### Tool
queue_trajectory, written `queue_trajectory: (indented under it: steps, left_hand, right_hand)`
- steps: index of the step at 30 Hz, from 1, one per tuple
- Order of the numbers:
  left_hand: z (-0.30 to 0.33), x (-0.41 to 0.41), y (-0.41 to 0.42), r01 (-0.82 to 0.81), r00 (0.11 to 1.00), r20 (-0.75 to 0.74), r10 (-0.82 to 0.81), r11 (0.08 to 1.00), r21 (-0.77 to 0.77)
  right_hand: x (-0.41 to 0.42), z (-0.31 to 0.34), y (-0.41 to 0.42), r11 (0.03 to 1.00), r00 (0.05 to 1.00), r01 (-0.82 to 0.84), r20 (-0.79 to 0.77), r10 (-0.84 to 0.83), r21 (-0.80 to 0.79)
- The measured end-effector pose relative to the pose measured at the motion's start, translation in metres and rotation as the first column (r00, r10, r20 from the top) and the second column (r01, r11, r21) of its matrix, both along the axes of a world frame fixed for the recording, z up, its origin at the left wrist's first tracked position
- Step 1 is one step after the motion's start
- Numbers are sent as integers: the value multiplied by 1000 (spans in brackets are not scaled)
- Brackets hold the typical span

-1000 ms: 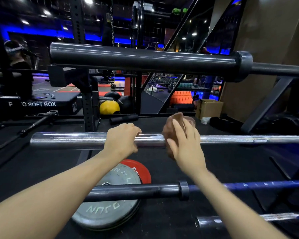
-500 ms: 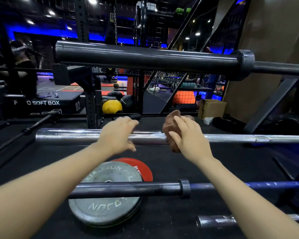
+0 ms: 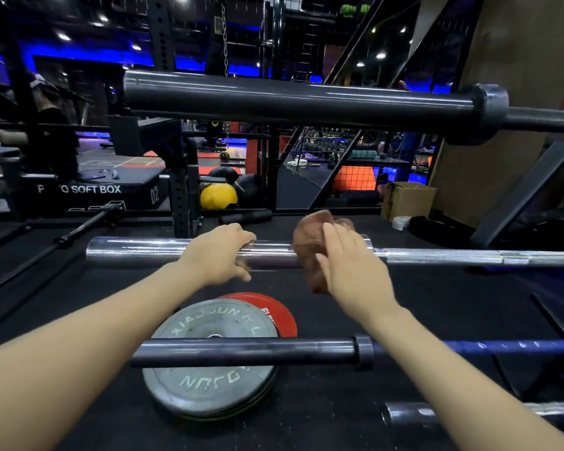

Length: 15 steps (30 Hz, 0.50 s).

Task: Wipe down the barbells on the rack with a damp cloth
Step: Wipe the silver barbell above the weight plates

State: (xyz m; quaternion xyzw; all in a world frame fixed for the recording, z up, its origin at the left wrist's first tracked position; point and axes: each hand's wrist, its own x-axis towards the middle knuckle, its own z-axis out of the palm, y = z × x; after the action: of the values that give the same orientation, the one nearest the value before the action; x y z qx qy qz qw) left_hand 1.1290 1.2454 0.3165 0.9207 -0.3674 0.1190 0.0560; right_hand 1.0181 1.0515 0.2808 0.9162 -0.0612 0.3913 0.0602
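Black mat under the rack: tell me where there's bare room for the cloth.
Bare mat lies right of the red plate, between the chrome barbell and the blue-shafted barbell. Crowded beneath the left hand, around the grey plate.

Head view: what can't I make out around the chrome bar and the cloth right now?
- Chrome barbell: its right end runs off the frame edge.
- Cloth: the right hand covers much of it; dampness unreadable.
- Left hand: fingertips motion-blurred on the bar, so grip firmness is unclear.
- Bottom bar: mostly behind the right forearm.
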Motion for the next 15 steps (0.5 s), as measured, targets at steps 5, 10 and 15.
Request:
queue_trajectory:
  steps: [5, 10, 15]
  left_hand:
    - [1, 4, 0, 20, 999, 36, -20, 1000, -1]
    - [2, 4, 3, 21, 997, 72, -21, 1000, 2]
    - [2, 3, 6, 22, 996, 92, -23, 1000, 2]
  right_hand:
    - [17, -4, 27, 990, 996, 56, 63, -64, 128]
    - [44, 8, 55, 979, 997, -11, -71, 25, 202]
    - [12, 2, 13, 997, 998, 46, -53, -43, 61]
